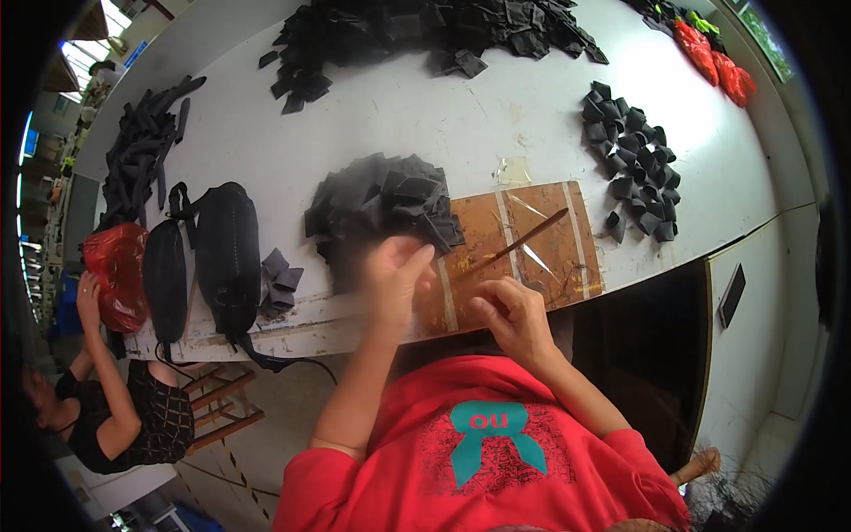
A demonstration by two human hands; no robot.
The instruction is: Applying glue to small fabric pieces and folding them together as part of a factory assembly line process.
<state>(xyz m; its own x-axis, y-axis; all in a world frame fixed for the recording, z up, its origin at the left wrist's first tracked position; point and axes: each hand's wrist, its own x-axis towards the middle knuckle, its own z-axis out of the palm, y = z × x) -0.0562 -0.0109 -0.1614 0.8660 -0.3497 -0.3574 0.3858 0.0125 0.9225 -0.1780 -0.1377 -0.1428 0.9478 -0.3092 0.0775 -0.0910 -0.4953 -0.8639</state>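
Observation:
My right hand (pixel 512 312) grips a thin brush-like stick (pixel 523 239) that slants up and right over a brown wooden board (pixel 554 253) at the table's near edge. My left hand (pixel 394 275) is blurred, its fingers curled at the edge of a heap of small black fabric pieces (pixel 381 204) lying partly on the board's left end. Whether it holds a piece I cannot tell.
The white table (pixel 461 124) carries a big black pile (pixel 425 31) at the back, folded black pieces (pixel 634 160) at right, two black waist bags (pixel 208 257) and black straps (pixel 137 151) at left. Another person (pixel 115 399) sits at lower left beside a red bag (pixel 115 275).

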